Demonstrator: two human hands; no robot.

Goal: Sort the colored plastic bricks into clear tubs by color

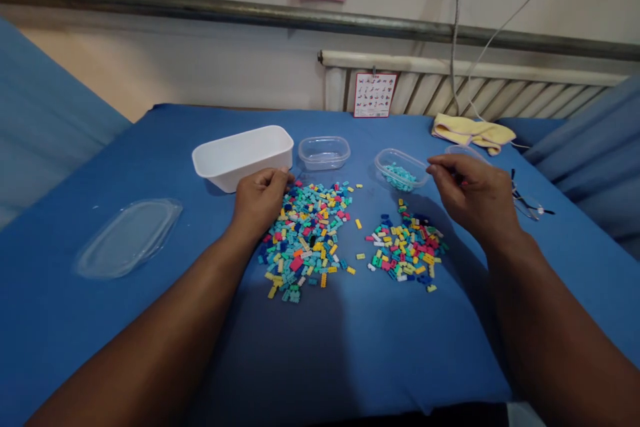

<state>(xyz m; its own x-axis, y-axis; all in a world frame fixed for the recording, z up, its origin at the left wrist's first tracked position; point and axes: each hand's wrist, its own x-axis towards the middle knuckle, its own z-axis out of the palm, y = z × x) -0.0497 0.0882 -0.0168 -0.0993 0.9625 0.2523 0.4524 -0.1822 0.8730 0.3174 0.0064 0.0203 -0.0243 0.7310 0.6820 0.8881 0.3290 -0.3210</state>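
My left hand [261, 200] rests at the upper left edge of a large pile of small mixed-colour building bricks [313, 233], its fingers curled together and their tips partly hidden. My right hand [473, 190] is raised just right of a clear plastic tub [425, 178] that holds turquoise bricks [399, 176]. Its thumb and forefinger are pinched together, and a bit of red shows by the curled fingers. What either hand holds is too small or hidden to name. Below the right hand lies a smaller pile of mixed bricks [407, 247].
A white bin [243, 150] and a second clear tub [325, 153] stand behind the large pile. Clear lids [130, 238] lie at left. Glasses [533, 207], a yellow cloth [473, 132] and another clear container [467, 151] are at right. A radiator [425, 90] lines the wall.
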